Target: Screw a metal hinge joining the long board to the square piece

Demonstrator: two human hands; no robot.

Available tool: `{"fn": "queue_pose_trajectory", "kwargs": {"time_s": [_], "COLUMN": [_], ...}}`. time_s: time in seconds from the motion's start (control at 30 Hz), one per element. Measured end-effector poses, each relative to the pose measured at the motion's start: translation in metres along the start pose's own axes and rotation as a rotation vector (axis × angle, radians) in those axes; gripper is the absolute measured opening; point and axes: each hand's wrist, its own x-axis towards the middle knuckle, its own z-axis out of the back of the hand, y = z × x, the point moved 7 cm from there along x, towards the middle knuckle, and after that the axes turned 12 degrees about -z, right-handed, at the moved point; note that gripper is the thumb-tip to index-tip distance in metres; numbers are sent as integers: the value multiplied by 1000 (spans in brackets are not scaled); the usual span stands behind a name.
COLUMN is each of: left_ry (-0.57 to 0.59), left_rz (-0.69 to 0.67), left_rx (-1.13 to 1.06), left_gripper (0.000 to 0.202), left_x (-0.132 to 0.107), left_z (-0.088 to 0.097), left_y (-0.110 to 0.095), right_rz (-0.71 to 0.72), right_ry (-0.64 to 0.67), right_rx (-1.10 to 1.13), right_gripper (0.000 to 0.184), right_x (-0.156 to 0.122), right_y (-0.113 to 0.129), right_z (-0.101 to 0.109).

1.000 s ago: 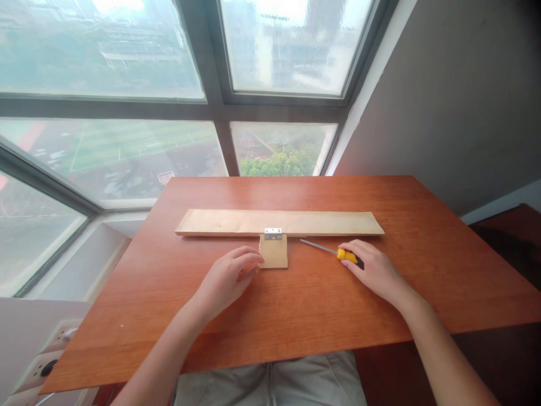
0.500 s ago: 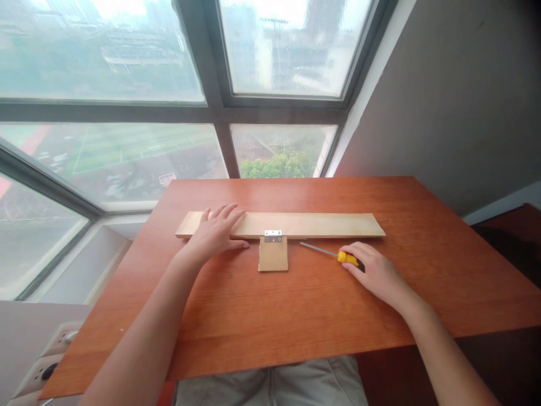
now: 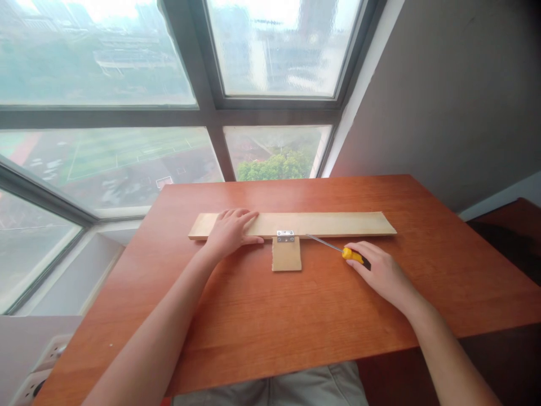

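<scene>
A long pale wooden board (image 3: 329, 224) lies across the table. A metal hinge (image 3: 285, 235) sits at its front edge and joins it to a small wooden piece (image 3: 286, 256) in front. My left hand (image 3: 230, 231) grips the board left of the hinge, fingers over its top and thumb along the front edge. In my right hand (image 3: 378, 270) is a screwdriver (image 3: 351, 255) with a yellow and black handle. Its thin shaft points left, and the tip is near the board's front edge, just right of the hinge.
The reddish-brown wooden table (image 3: 270, 321) reaches to tall framed windows (image 3: 139, 158) at the back and left. A grey wall (image 3: 448, 101) rises on the right. Wall sockets (image 3: 44, 361) are at the lower left.
The board, hinge and small piece have shifted right along the table with my left hand, whose fingers have drawn closer together. The screwdriver tip has come nearer to the board's front edge.
</scene>
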Motion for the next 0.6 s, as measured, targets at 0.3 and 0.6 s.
{"fn": "queue_pose_trajectory", "kwargs": {"time_s": [0.3,0.6], "left_ry": [-36,-46], "left_rz": [0,-17], "left_rx": [28,39], "left_gripper": [69,69], "left_x": [68,121], "left_z": [-13,-27], "left_y": [-50,-71], "right_rz": [-61,-149], "right_ry": [-113,-162], "right_rx": [-96,-118], "right_gripper": [25,25], "right_x": [16,20], "right_y": [-70,-93], "right_z": [45,49]}}
